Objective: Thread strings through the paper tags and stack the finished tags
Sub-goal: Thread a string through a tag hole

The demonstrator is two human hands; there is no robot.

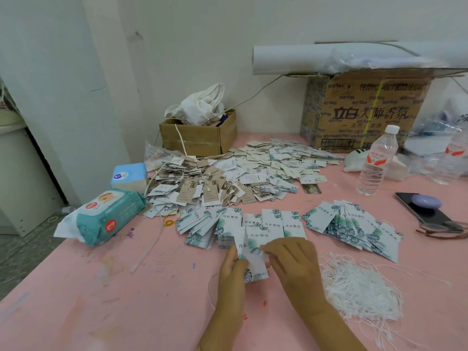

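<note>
Now my left grip (231, 268) curls round a tag (253, 252) just above the bench (126, 287); my right grip (291, 259) pinches its top. I'd steady the hole and feed one end straight through. Strings (362, 292) lie right. Brown tags (211, 195) read "HIGH END WORK CLOTHES"; box (367, 115) reads 立白.

Small makeshift workshop for garment-tag assembly, not a home kitchen or office. Paint-flecked pink worktable (101, 300) pushed against bare white wall (190, 34). Bulk heaps of paper tags (278, 160), loose pile of white strings (362, 287). 2 cardboard boxes as storage: small box (192, 140), large printed box (367, 110), paper roll (291, 59) on top. Worker's bits alongside: wipes pack (109, 216), water bottle (377, 160), phone (435, 216).
</note>
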